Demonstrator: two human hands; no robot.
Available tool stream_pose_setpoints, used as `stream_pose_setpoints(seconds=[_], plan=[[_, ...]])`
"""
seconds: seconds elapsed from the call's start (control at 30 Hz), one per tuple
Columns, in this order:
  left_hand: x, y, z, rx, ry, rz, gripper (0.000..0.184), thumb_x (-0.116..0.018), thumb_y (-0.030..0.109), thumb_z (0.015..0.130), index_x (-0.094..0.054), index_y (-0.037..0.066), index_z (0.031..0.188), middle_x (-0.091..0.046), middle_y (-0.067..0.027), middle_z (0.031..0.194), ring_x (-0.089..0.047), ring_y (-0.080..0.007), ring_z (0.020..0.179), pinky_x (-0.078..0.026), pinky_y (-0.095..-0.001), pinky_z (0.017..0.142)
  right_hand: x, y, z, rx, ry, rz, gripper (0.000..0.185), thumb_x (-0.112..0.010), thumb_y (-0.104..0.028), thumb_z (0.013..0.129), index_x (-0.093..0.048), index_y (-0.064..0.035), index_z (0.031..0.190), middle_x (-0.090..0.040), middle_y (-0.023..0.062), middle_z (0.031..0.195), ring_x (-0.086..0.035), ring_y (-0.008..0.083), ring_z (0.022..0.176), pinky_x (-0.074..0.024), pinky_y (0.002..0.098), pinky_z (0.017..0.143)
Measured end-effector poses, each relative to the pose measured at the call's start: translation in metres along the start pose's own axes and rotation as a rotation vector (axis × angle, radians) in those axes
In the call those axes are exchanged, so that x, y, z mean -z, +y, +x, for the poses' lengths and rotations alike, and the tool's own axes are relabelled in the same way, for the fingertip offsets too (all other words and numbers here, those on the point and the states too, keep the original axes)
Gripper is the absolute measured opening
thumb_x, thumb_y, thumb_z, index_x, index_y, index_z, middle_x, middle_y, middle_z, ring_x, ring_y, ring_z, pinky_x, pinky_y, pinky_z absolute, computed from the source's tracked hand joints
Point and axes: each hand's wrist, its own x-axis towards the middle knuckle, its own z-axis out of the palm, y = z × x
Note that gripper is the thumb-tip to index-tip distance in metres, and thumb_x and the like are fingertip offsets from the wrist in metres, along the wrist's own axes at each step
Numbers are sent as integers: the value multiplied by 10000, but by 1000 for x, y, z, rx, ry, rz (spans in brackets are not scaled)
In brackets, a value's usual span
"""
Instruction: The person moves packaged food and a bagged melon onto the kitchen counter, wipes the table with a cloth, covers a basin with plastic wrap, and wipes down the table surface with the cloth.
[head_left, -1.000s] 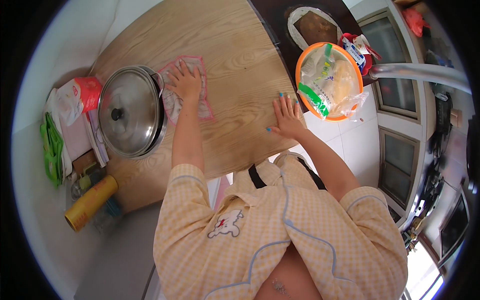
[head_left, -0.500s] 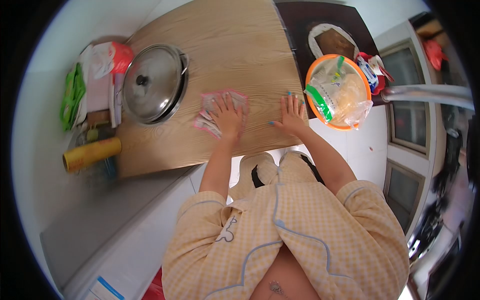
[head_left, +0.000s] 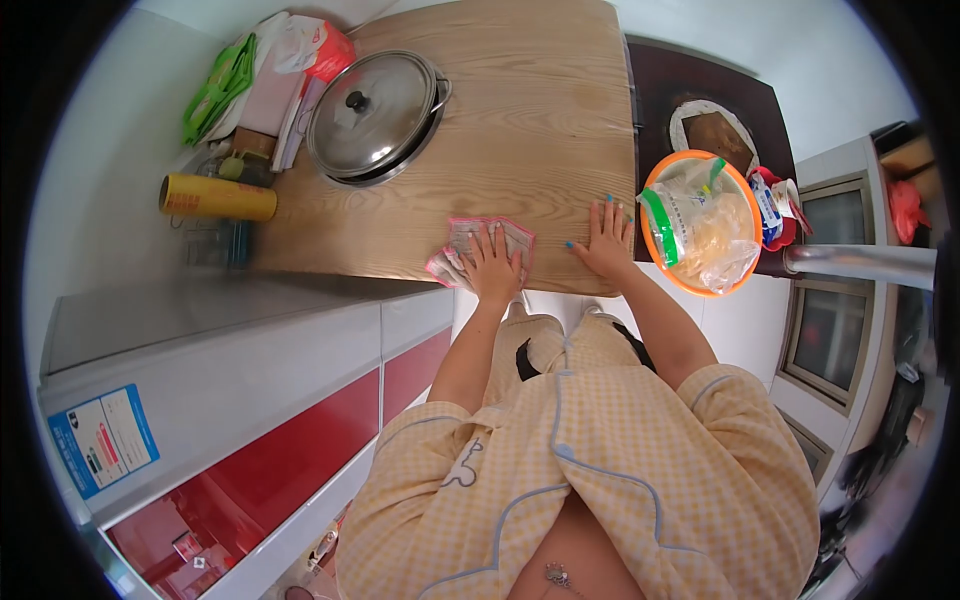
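Under my left hand [head_left: 493,268] lies a pinkish cloth [head_left: 513,237] with a bright pink edge, pressed flat on the wooden tabletop [head_left: 530,120] close to its front edge. The fingers of that hand are stretched out over the cloth, and a crumpled corner of it sticks out on the left. My right hand [head_left: 606,243] rests flat on the bare wood near the right front corner, fingers spread, with blue-green nails showing. It holds nothing.
A lidded steel pot [head_left: 375,115] stands on the table's left side. Beside it are a yellow roll [head_left: 218,197], bags and a green package [head_left: 220,88]. On the right, an orange-rimmed basin [head_left: 652,228] holds plastic bags, next to a dark surface [head_left: 665,75].
The view has turned, so the table sits differently in the picture. My left hand and the cloth are now nearer the table's front edge. My right hand stays flat near the corner.
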Motion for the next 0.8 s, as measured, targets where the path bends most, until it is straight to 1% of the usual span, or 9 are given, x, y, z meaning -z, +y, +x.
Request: stream_pose_setpoints(seconds=[0.13, 0.2, 0.33, 0.43, 0.53, 0.6, 0.63, 0.7, 0.8], plan=[[-2, 2, -2, 23, 7, -6, 591, -423, 424, 818, -281, 156, 1326, -211, -122, 1387, -208, -362, 1253, -183, -594, 946, -6, 5, -3, 44, 95, -35, 836, -529, -475, 757, -114, -70, 1359, -68, 203, 1400, -77, 379, 1287, -72, 555, 999], [0, 2, 0, 32, 1, -10, 594, -428, 425, 814, -281, 161, 1326, -207, -123, 1388, -205, -366, 1253, -178, -598, 946, -6, 5, -4, 78, 186, -58, 797, -547, -444, 753, -171, -69, 1348, -119, 199, 1390, -124, 370, 1277, -109, 561, 991], [5, -5, 17, -8, -47, -23, 607, -437, 439, 802, -274, 187, 1330, -201, -124, 1388, -197, -376, 1251, -148, -607, 951, -6, -8, 3, -1, 198, -67, 783, -562, -423, 745, -197, -68, 1339, -135, 198, 1385, -130, 369, 1275, -117, 564, 987], [9, -11, 35, -33, -64, -49, 604, -437, 443, 799, -276, 201, 1329, -189, -121, 1392, -187, -382, 1252, -138, -605, 957, -5, -24, 17, 60, 173, -61, 775, -566, -418, 740, -215, -61, 1331, -145, 202, 1381, -133, 367, 1275, -113, 576, 981], [7, -21, 65, -52, -43, -57, 599, -441, 438, 797, -281, 207, 1326, -191, -119, 1392, -187, -385, 1250, -137, -603, 960, -2, -43, 34, 73, 165, 8, 839, -590, -445, 712, -189, -60, 1339, -115, 206, 1388, -96, 374, 1283, -94, 599, 970], [4, -28, 90, -69, -35, -52, 603, -447, 434, 793, -282, 204, 1325, -203, -120, 1387, -196, -385, 1246, -136, -603, 960, 1, -52, 43, 12, -30, 13, 937, -613, -482, 677, -121, -64, 1356, -36, 218, 1398, -34, 406, 1283, -60, 622, 957], [3, -32, 105, -67, -20, -45, 606, -451, 433, 790, -284, 201, 1324, -213, -121, 1382, -203, -385, 1243, -138, -604, 958, 1, -53, 45, -2, -35, 11, 937, -613, -482, 677, -121, -64, 1356, -36, 218, 1398, -34, 406, 1283, -60, 622, 957], [2, -40, 136, -82, -15, -47, 609, -456, 431, 786, -286, 198, 1323, -224, -122, 1377, -210, -384, 1239, -141, -604, 957, 2, -55, 46, -9, -157, -4, 1019, -621, -528, 650, -55, -74, 1365, 43, 230, 1396, 28, 434, 1275, -22, 630, 951], [-3, -49, 185, -129, -4, -44, 611, -457, 432, 787, -287, 194, 1323, -230, -124, 1374, -213, -381, 1239, -143, -604, 956, 11, -55, 47, -9, -221, 30, 1044, -615, -551, 645, -29, -76, 1366, 72, 239, 1390, 52, 447, 1268, 5, 616, 961]])
